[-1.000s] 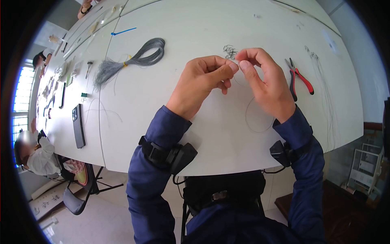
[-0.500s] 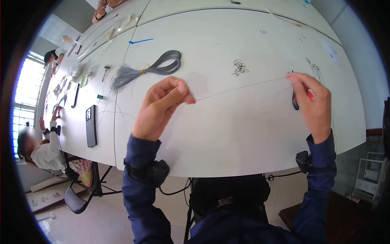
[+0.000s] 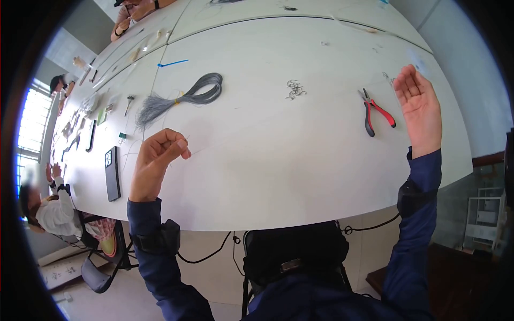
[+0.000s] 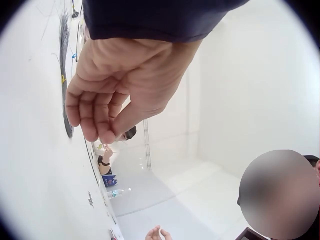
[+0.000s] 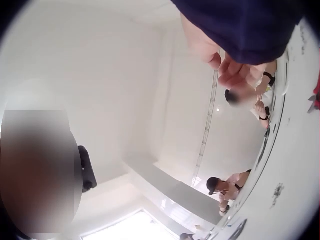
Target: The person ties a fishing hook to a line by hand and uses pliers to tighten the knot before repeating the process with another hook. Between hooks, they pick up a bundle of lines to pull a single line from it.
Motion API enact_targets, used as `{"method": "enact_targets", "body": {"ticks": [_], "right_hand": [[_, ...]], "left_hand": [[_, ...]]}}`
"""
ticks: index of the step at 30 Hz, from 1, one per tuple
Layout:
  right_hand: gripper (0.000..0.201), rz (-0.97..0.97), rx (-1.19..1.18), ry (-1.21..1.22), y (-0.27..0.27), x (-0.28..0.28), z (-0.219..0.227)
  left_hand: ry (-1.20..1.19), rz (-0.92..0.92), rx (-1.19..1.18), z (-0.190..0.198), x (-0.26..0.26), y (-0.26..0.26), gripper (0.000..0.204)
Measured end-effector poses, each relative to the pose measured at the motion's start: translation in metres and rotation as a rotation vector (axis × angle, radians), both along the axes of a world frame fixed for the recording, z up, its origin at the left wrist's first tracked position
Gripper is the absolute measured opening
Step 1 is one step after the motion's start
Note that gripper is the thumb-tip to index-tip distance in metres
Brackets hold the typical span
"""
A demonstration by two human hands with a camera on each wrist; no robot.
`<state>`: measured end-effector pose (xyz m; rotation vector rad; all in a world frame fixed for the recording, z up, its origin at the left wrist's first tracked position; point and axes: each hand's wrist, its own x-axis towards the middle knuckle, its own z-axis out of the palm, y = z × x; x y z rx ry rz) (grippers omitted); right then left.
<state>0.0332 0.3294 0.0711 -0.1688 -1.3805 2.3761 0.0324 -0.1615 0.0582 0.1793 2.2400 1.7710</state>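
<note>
My left hand (image 3: 155, 163) is raised over the left part of the white table (image 3: 278, 176), thumb and index finger pinching a thin fishing line (image 3: 197, 151). Only a short, faint length shows beyond the fingertips. In the left wrist view the fingers (image 4: 87, 117) are bent toward the thumb. Far to the right, my right hand (image 3: 420, 112) is held palm up with nothing in it, its fingers relaxed. Pliers with red and black handles (image 3: 379, 113) lie beside it. Between the hands, farther back, is a small heap of dark fish hooks (image 3: 295, 90).
A grey bundle of line (image 3: 206, 88) with a yellow tie lies beyond my left hand. A dark phone (image 3: 112, 174) is near the left edge, and a blue cable tie (image 3: 173, 63) farther back. Other people sit around the tables, one in a white shirt (image 3: 59, 216) at left.
My hands have moved from close together to wide apart. The line stretched between them half a second ago has left the right hand, which has opened; the left still pinches it.
</note>
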Motion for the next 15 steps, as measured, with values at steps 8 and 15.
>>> {"method": "enact_targets", "body": {"ticks": [8, 15], "right_hand": [[0.020, 0.227, 0.212, -0.073, -0.023, 0.000, 0.004], [0.013, 0.567, 0.484, -0.211, -0.111, 0.007, 0.010]], "left_hand": [[0.066, -0.115, -0.025, 0.010, -0.004, 0.055, 0.005], [0.556, -0.376, 0.003, 0.006, -0.021, 0.153, 0.007]]}}
